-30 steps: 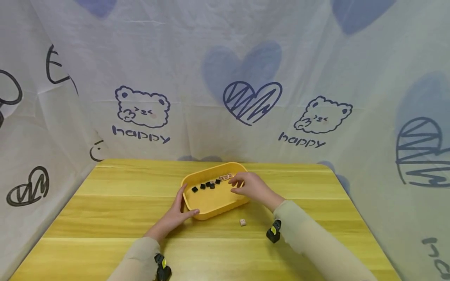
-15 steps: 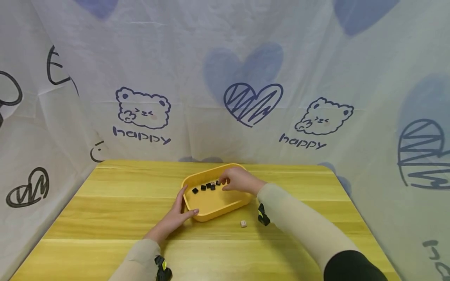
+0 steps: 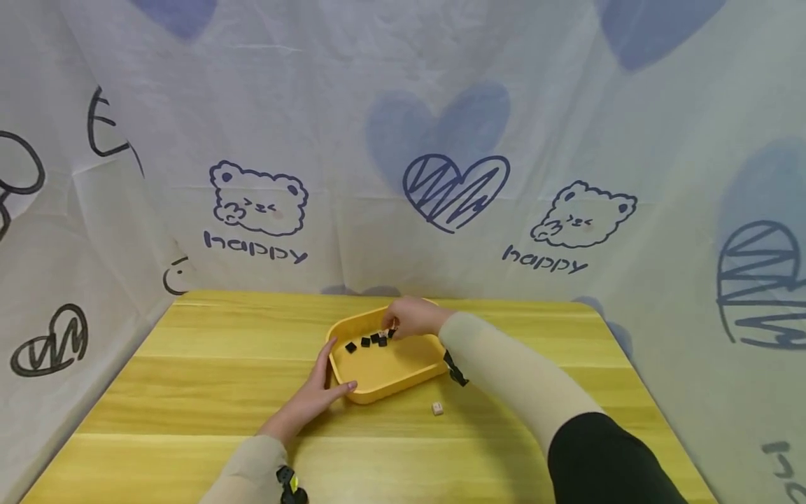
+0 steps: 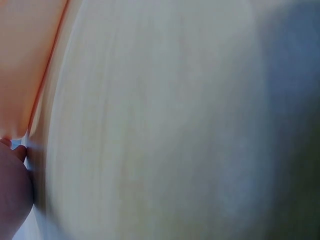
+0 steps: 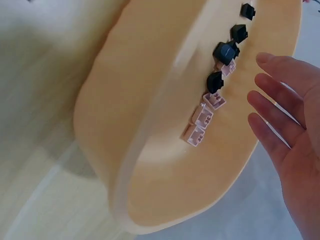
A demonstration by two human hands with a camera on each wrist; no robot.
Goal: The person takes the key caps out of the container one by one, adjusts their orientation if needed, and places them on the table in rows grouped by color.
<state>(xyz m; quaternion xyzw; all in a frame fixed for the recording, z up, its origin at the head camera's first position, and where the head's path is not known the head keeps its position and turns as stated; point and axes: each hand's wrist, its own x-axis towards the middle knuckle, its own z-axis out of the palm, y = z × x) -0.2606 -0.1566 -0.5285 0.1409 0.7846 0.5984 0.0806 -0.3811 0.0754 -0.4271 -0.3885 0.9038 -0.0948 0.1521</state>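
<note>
A yellow plastic tray sits toward the back of the table, angled. My left hand grips its left end, thumb at the near rim and fingers along the outer side. Inside, a loose row of black keycaps and pink keycaps runs along the far side; several pink ones lie with their hollow undersides showing. My right hand is over the tray's far right part, fingertips close to the row and hiding part of it in the head view. In the right wrist view its fingers are loosely extended and nothing is between them.
A single light keycap lies on the wooden table in front of the tray. A printed white cloth hangs behind the table and along its sides. Black wrist devices sit on both sleeves.
My right hand has moved left and lower into the tray, from its right end toward the black keycaps. The left hand keeps its hold on the tray, which stays in place.
</note>
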